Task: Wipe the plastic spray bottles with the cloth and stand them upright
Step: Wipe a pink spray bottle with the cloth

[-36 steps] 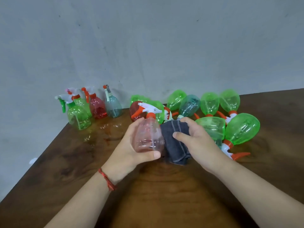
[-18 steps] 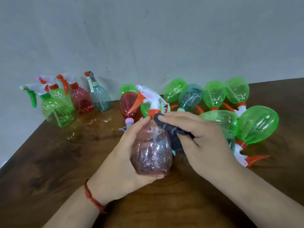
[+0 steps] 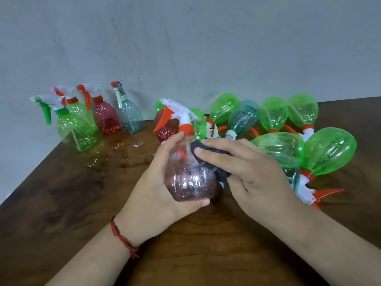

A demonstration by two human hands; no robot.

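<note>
Left, four ribbed translucent plastic spray bottles [image 3: 107, 118] stand upright on a brown wooden table [image 3: 61, 203]; centre, the left hand [image 3: 152, 193] curls round a droplet-beaded pink spray bottle [image 3: 189, 182], the right hand [image 3: 253, 172] pinching a dark cloth [image 3: 206, 159] against it; right, toppled green bottles [image 3: 329, 153] lie.

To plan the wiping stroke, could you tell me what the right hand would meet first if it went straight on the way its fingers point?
The right hand points leftward with the dark cloth under its fingers; it would probably meet the pink bottle in the left hand.
</note>
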